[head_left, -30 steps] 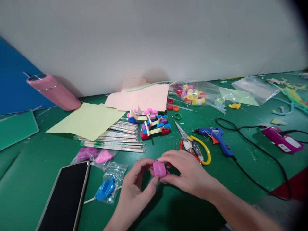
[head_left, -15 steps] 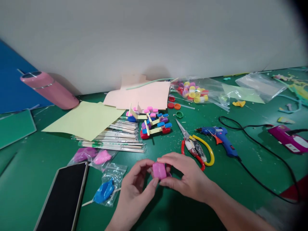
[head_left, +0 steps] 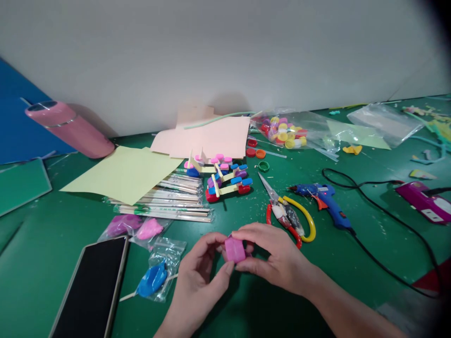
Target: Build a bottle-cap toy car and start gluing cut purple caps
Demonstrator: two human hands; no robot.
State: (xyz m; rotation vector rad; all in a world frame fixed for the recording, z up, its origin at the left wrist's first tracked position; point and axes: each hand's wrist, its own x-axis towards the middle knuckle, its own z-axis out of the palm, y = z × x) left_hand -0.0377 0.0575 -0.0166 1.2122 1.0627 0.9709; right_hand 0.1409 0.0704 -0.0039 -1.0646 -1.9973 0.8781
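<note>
A small pink-purple block [head_left: 235, 250], perhaps of modelling clay, is pinched between both hands above the green table. My left hand [head_left: 201, 277] grips its left side with thumb and index finger. From the right, the fingers and thumb of my right hand [head_left: 273, 256] close on the same block. Part of its far side is hidden by the fingers. Beyond the hands lie small stick-and-clay models [head_left: 225, 183] in red, blue, purple and pink. Scissors [head_left: 282, 209] with red and yellow handles lie just past my right hand.
A phone [head_left: 89, 286] and bagged blue clay [head_left: 152, 279] lie at the left. Bundled sticks [head_left: 169, 202], yellow paper [head_left: 123, 173] and a pink bottle [head_left: 72, 129] are behind. A blue glue gun [head_left: 324, 202] trails a black cord at the right, near a purple power strip [head_left: 424, 202].
The view has shifted very slightly. Both hands keep their grip on the pink-purple block, which has turned a little between the fingers.
</note>
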